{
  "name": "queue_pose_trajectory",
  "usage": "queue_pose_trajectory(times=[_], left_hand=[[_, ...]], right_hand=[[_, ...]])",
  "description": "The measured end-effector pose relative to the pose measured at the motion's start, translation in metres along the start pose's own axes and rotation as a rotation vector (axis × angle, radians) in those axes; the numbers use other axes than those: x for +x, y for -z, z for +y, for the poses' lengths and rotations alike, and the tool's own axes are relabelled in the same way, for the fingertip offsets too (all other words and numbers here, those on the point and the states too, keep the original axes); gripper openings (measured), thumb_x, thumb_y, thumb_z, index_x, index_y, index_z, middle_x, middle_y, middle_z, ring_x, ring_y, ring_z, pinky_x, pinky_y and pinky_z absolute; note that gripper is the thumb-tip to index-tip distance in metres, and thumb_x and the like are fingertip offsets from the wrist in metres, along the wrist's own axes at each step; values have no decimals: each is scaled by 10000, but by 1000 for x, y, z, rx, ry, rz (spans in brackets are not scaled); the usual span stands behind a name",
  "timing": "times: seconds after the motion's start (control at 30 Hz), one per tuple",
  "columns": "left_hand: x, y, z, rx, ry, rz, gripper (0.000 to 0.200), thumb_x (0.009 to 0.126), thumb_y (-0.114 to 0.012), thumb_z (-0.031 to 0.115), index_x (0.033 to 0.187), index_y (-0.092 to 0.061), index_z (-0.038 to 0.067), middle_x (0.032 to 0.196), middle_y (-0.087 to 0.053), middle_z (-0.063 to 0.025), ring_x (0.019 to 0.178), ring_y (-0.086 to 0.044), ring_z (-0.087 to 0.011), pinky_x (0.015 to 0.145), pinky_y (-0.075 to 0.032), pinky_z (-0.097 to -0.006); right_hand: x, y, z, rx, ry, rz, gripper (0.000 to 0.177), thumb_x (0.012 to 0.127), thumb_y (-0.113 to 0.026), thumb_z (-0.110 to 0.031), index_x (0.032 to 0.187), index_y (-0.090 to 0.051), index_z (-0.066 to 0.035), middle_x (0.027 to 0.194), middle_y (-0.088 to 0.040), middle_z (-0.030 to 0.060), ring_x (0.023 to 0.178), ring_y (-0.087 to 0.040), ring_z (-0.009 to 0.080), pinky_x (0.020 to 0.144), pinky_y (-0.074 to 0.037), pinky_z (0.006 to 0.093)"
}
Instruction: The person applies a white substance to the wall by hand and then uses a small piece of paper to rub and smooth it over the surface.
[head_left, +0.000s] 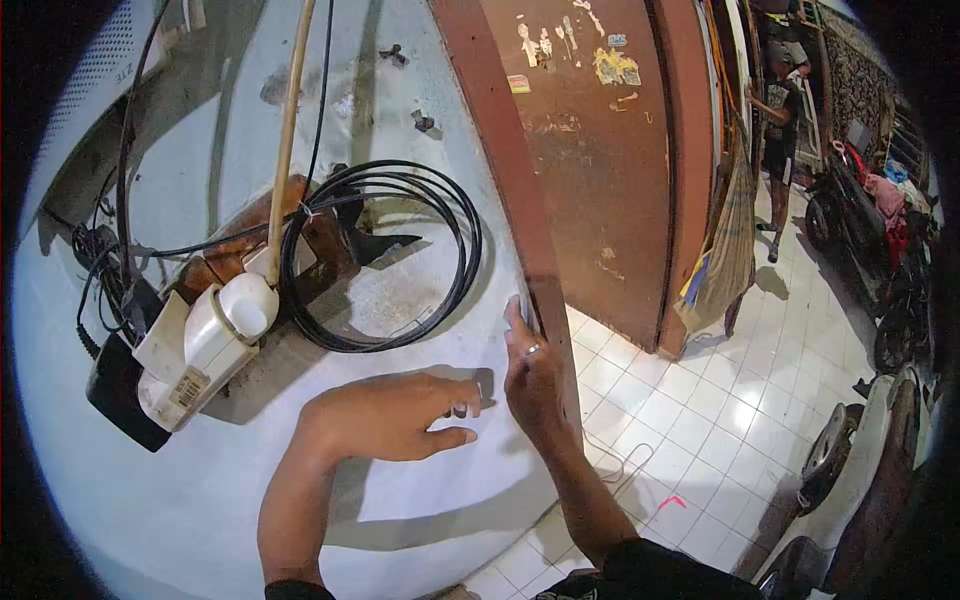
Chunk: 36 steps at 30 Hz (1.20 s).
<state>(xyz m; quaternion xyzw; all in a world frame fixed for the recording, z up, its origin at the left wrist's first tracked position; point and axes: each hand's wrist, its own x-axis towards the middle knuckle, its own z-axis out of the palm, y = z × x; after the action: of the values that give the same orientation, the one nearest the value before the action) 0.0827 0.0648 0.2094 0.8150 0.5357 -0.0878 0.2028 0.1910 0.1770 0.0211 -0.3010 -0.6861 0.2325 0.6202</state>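
Note:
My left hand (pixel 405 415) is beside the pale wall (pixel 430 500), below a coil of black cable (pixel 470 240). Its fingers are bent and apart from the thumb, with nothing visible between them. My right hand (pixel 533 370), with a ring on one finger, rests at the wall's edge by the brown door frame (pixel 505 170). One of its fingers stretches upward; the others are partly hidden, and I make out no held object. Left of the coil, a white plastic fitting (pixel 215 340) and a black adapter (pixel 125 395) sit against the wall.
A brown door (pixel 590 170) with torn stickers stands beyond the frame. White floor tiles (pixel 700 430) run back to another person (pixel 780 120) near a hanging cloth (pixel 725 250). Motorbikes (pixel 855 250) line the right side. A wooden stick (pixel 290 140) leans above the fitting.

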Motion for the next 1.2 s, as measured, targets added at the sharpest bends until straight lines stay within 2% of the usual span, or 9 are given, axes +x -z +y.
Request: queue_pose_trajectory(times=[0.1, 0.13, 0.37, 0.5, 0.53, 0.63, 0.67, 0.9, 1.2], left_hand=[[0, 0, 2, -25, -15, 9, 303, 953, -597, 271, 1166, -547, 62, 1143, -606, -150, 1048, -608, -325, 915, -474, -416], [0, 0, 0, -36, -23, 7, 304, 952, -597, 268, 1168, -545, 61, 1144, -606, -151, 1048, -607, -328, 915, -475, -418], [-1, -2, -1, -30, 2, 4, 312, 946, -585, 251, 1168, -536, 38, 1108, -616, -192, 1022, -604, -355, 902, -471, -437], [-1, -3, -4, -48, -40, 32, 303, 953, -594, 275, 1163, -539, 63, 1101, -623, -159, 1039, -611, -338, 903, -480, -419], [-2, -1, -1, -47, -34, 32, 304, 954, -592, 280, 1159, -542, 61, 1101, -623, -161, 1038, -610, -341, 904, -479, -419], [-2, -4, -3, -31, -64, 50, 307, 957, -587, 293, 1149, -548, 57, 1101, -622, -165, 1037, -610, -341, 902, -479, -420], [-2, -4, -5, -18, -87, 55, 309, 958, -585, 297, 1146, -549, 56, 1100, -622, -166, 1038, -611, -340, 901, -479, -421], [-1, 1, 0, -37, -33, 19, 295, 948, -573, 261, 1134, -543, 34, 1073, -625, -182, 1038, -598, -355, 900, -470, -434], [1, -3, -4, 9, -66, 18, 311, 949, -590, 276, 1168, -530, 63, 1135, -611, -151, 1032, -605, -345, 903, -475, -422]], right_hand=[[-32, -9, -3, 89, -17, -42, 502, 969, -485, -105, 1462, -394, -91, 1018, -653, 218, 851, -673, 353, 712, -543, 430], [-45, -11, -9, -73, -12, -136, 546, 963, -487, -112, 1490, -347, -113, 995, -644, 221, 813, -668, 360, 661, -542, 457], [0, 2, -25, -106, -92, -151, 598, 943, -494, -112, 1510, -307, -149, 1015, -632, 201, 786, -664, 371, 612, -546, 439], [-37, -5, -14, 69, -79, -116, 457, 990, -462, -146, 1444, -430, -110, 1100, -646, 208, 834, -680, 347, 627, -553, 419], [-44, -13, -13, -65, 53, 6, 403, 1015, -434, -185, 1400, -487, -76, 1120, -647, 215, 841, -683, 339, 632, -553, 409], [-32, -12, -11, 0, 75, 57, 412, 1018, -419, -200, 1406, -478, -76, 1106, -648, 214, 818, -677, 340, 624, -548, 413], [-21, -1, -13, 40, -71, -73, 429, 1006, -427, -192, 1423, -457, -95, 1099, -648, 216, 803, -673, 344, 614, -543, 419], [-41, -8, -13, -77, 115, 10, 506, 949, -477, -114, 1453, -427, -133, 934, -622, 180, 784, -665, 337, 620, -549, 421], [-21, -8, -12, 41, -89, -84, 551, 935, -501, -27, 1468, -389, -111, 1113, -641, 221, 911, -671, 366, 680, -563, 442]])
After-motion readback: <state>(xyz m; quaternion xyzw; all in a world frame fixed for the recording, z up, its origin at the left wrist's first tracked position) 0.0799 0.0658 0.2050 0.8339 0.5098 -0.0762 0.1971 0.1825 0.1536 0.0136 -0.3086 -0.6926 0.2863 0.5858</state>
